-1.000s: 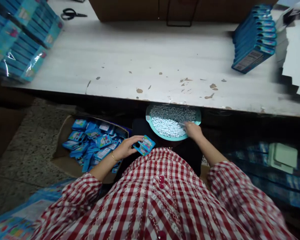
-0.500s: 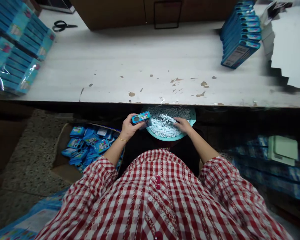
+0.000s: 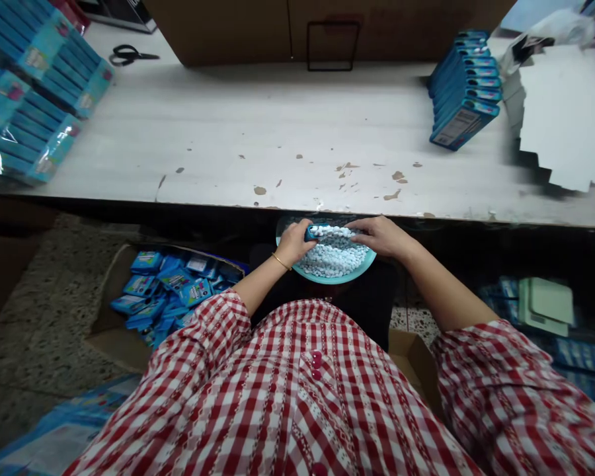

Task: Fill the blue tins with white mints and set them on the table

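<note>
My left hand (image 3: 293, 243) is closed around a small blue box (image 3: 311, 232), held over the left part of a turquoise basin (image 3: 359, 270). Small white pellets (image 3: 332, 264) fill the basin. A raised heap of pellets stretches from the box's end towards my right hand (image 3: 377, 235). That hand's fingers are pinched at the heap's right end, on what looks like a scoop (image 3: 340, 231); the pellets and fingers cover most of it. Whether pellets are dropping into the box cannot be made out.
A carton (image 3: 106, 317) of blue packs (image 3: 163, 291) stands on the floor at left. The white table (image 3: 218, 132) carries scissors (image 3: 129, 55), wrapped blue packs (image 3: 44, 86), a row of blue boxes (image 3: 463, 92) and white card sheets (image 3: 565, 119). A pale scale-like device (image 3: 548, 301) sits at right.
My left hand has moved right with the blue box and turned it, bringing it over the basin. My right hand has risen slightly, and the heap of pellets now meets the box.
</note>
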A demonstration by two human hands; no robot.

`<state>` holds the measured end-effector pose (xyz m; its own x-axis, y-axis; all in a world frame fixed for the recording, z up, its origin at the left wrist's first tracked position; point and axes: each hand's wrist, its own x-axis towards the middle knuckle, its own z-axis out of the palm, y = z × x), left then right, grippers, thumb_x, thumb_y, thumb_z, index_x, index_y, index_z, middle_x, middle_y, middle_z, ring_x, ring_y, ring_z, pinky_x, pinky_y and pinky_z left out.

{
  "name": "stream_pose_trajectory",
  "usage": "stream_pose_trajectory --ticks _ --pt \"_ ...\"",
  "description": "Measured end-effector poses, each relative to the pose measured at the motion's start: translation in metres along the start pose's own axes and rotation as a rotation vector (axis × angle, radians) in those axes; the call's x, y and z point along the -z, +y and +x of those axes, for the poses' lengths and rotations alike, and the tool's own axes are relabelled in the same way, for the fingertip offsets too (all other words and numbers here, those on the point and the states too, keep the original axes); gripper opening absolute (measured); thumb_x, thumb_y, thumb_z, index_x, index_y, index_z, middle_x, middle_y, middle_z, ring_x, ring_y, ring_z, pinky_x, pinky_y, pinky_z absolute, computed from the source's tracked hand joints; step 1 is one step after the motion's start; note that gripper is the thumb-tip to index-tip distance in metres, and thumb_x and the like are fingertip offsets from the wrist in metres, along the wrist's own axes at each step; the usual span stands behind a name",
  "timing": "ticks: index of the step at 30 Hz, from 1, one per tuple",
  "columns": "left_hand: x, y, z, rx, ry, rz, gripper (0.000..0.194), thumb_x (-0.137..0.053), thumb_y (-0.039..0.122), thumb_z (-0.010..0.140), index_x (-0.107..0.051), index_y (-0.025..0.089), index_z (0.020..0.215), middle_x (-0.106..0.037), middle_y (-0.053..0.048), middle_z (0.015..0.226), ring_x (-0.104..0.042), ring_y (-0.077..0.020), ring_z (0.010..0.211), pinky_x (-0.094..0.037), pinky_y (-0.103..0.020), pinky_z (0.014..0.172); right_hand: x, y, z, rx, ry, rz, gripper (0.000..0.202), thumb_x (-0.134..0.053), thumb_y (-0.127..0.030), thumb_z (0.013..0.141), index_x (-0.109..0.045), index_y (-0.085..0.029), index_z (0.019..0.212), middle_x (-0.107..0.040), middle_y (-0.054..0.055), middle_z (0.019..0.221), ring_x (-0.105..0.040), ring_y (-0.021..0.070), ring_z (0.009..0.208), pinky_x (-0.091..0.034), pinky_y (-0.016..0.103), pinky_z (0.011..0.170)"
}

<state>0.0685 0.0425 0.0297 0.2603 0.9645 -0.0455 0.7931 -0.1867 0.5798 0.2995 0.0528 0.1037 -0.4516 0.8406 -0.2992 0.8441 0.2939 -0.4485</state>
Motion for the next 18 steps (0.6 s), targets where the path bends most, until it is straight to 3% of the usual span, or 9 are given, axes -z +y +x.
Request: stream_pose_trajectory --ticks 6,11,14,18 --pt "-0.007 0.004 0.000 -0.003 -0.036 0.070 0.038 -0.067 0.026 0.073 -0.055 0.019 0.108 -0.062 -0.006 0.091 -0.058 -0.0231 0.092 -0.045 -0.032 0.082 0.019 -0.047 0.008 -0.068 -0.120 -0.410 0.033 -0.050 -0.032 0.084 -0.068 -0.022 0.110 -0.069 0.010 0.103 -0.063 0.0259 0.094 -0.046 0.035 0.078" --pt "-0.007 0.005 0.000 -0.007 -0.012 0.022 0.035 -0.068 0.024 0.072 -0.056 0.019 0.104 -0.062 -0.006 0.092 -0.058 -0.0224 0.091 -0.045 -0.032 0.082 0.023 -0.070 0.011 -0.042 -0.109 -0.495 0.032 -0.045 -0.024 0.086 -0.067 -0.015 0.107 -0.068 0.015 0.099 -0.062 0.0264 0.090 -0.046 0.035 0.076" --pt "-0.002 -0.004 -0.002 -0.002 0.040 -0.106 0.035 -0.069 0.025 0.069 -0.057 0.018 0.101 -0.062 -0.004 0.089 -0.058 -0.0206 0.086 -0.046 -0.031 0.081 0.023 -0.050 -0.004 -0.067 -0.047 -0.427 0.031 -0.048 -0.027 0.087 -0.064 -0.020 0.111 -0.068 0.011 0.103 -0.062 0.0251 0.090 -0.045 0.035 0.078" --pt "-0.004 -0.035 -0.007 0.113 0.140 -0.438 0.040 -0.071 0.035 0.066 -0.056 0.017 0.098 -0.060 0.000 0.083 -0.056 -0.0147 0.077 -0.046 -0.027 0.076 -0.001 0.014 -0.026 -0.205 -0.009 -0.342 0.035 -0.050 -0.033 0.087 -0.059 -0.027 0.120 -0.065 0.007 0.115 -0.061 0.0255 0.095 -0.045 0.035 0.079"
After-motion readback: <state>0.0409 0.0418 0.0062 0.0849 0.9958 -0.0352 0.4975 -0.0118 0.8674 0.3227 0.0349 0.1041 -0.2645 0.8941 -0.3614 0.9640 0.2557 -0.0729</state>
